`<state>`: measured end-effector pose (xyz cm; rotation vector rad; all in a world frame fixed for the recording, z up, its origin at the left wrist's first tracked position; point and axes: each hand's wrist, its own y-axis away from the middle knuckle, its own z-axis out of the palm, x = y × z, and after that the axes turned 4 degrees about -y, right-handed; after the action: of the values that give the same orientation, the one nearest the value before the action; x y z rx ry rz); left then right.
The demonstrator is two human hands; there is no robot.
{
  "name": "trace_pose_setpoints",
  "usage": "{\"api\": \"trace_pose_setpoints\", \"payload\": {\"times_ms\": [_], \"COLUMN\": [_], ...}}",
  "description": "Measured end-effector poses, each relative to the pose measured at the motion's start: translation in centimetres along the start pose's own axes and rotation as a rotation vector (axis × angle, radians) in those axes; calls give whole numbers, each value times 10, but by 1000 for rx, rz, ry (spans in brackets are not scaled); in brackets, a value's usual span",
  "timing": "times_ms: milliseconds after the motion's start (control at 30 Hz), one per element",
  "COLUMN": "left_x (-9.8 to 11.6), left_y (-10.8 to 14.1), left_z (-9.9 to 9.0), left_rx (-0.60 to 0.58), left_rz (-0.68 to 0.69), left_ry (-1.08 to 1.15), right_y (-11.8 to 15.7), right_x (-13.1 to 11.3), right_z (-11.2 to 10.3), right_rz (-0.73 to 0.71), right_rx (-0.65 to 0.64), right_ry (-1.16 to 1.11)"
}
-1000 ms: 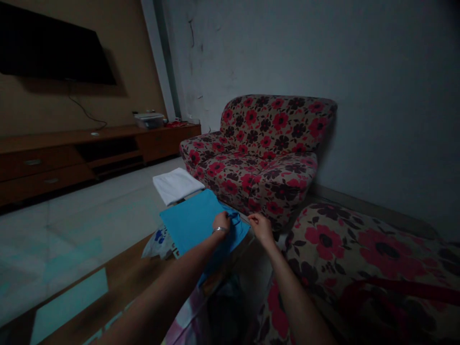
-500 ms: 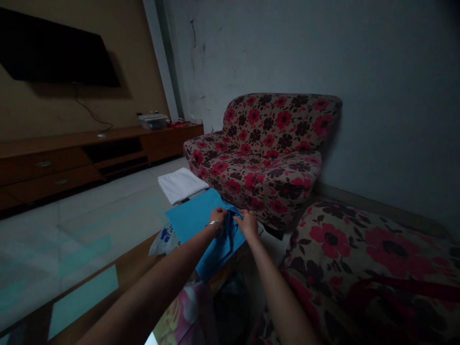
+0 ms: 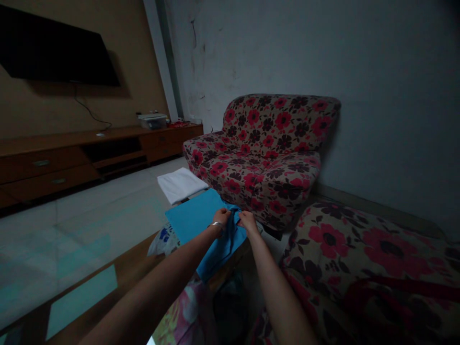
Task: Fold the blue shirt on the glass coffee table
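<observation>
A blue cloth (image 3: 196,215) lies spread over the end of the low table, its right part bunched into darker folds. My left hand (image 3: 222,216), with a silver bracelet at the wrist, pinches the bunched folds from the left. Close by on the right, my right hand (image 3: 247,221) grips the right edge of the same folds between thumb and fingers. Just beyond the blue cloth sits a folded white cloth (image 3: 181,185).
A flowered sofa (image 3: 266,153) stands behind the table, and a flowered seat (image 3: 341,244) is at the right. The wooden table (image 3: 140,258) has a plastic bag (image 3: 164,241) on it. A television (image 3: 57,48) hangs above a cabinet (image 3: 68,160).
Both hands have shifted slightly to the right with the pinched folds. The gap between them is a little wider, and the dark folds have changed shape.
</observation>
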<state>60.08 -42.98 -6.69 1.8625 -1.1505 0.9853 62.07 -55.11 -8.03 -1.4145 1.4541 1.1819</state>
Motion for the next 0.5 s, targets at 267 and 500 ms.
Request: {"api": "trace_pose_setpoints", "payload": {"times_ms": [267, 500], "left_x": [0, -4], "left_y": [7, 0], "left_z": [7, -6], "left_rx": [63, 137], "left_rz": [54, -13], "left_ry": [-120, -160], "right_y": [7, 1], "right_x": [-5, -4], "right_z": [1, -5], "right_rz": [78, 55], "right_rx": [-90, -50], "right_ry": [-343, -142]}}
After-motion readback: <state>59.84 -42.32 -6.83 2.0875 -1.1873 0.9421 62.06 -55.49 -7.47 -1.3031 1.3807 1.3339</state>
